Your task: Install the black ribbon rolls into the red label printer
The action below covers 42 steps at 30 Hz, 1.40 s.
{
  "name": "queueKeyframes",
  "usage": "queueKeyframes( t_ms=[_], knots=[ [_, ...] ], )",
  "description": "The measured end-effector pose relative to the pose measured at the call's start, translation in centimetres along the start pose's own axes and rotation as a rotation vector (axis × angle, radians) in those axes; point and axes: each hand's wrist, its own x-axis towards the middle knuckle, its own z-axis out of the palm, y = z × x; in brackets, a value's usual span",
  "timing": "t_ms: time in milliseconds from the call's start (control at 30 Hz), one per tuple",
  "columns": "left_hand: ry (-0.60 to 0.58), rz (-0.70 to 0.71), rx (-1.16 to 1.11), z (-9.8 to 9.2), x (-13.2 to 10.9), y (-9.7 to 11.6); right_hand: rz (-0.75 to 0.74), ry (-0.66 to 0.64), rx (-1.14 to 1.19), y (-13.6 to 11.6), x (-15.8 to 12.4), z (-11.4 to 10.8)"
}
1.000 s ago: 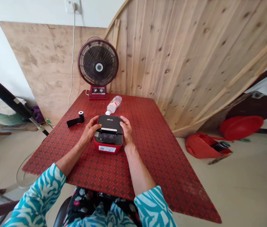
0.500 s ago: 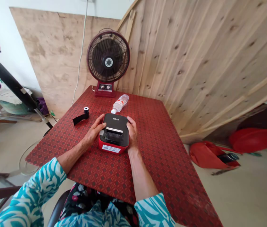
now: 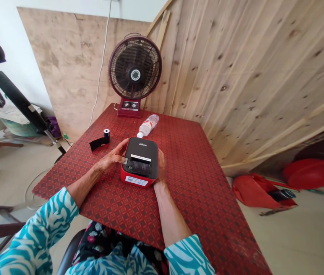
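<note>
A small red printer with a black lid (image 3: 140, 162) sits in the middle of the red patterned table (image 3: 196, 183). My left hand (image 3: 112, 157) presses against its left side, thumb and fingers curled on the lid's edge. My right hand (image 3: 161, 165) grips its right side, mostly hidden behind the body. A black roll with a loose black strip (image 3: 100, 140) lies to the left of the printer. A clear plastic bottle (image 3: 148, 125) lies on its side just behind it.
A dark red table fan (image 3: 135, 74) stands at the table's back edge against wooden boards. Red basins and a dustpan (image 3: 261, 189) lie on the floor to the right. A black stand (image 3: 15, 97) leans at the left.
My fingers have slid off the lid's top down onto the printer's two sides. The view has shifted a little to the left.
</note>
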Motion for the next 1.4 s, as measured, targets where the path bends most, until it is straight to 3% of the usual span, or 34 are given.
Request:
queueKeyframes(
  t_ms=[100, 367, 567, 733, 900, 1000, 1167, 1267, 1400],
  knots=[
    [0.010, 0.000, -0.009, 0.0, 0.0, -0.3, -0.039, 0.136, -0.006, 0.1, -0.1, 0.2],
    [-0.045, 0.017, 0.007, -0.6, -0.2, -1.0, 0.061, 0.124, 0.053, -0.6, -0.3, 0.5],
    [-0.019, 0.029, -0.060, -0.8, -0.3, -1.2, 0.044, 0.133, -0.009, -0.9, -0.4, 0.7],
    [-0.030, -0.028, -0.131, -0.5, -0.6, -0.8, 0.007, 0.127, -0.005, -1.3, -0.3, 0.8],
    [-0.038, -0.045, -0.028, -0.9, -0.5, 0.0, 0.073, 0.146, 0.104, -1.6, -0.3, 1.1],
    [-0.045, -0.034, 0.161, -1.2, -0.4, 1.3, 0.093, 0.134, 0.149, -1.4, -0.2, 1.1],
    [0.026, 0.141, 0.832, 0.1, 0.3, 4.9, 0.076, 0.139, 0.198, -0.7, 0.1, 1.2],
    [-0.110, 0.178, 1.156, 1.9, 1.8, 6.4, 0.065, 0.131, 0.196, -0.5, 0.3, 1.2],
    [-0.343, -0.025, 1.562, 4.0, 5.0, 7.0, 0.050, 0.145, 0.218, 0.0, 0.6, 1.5]
  ],
)
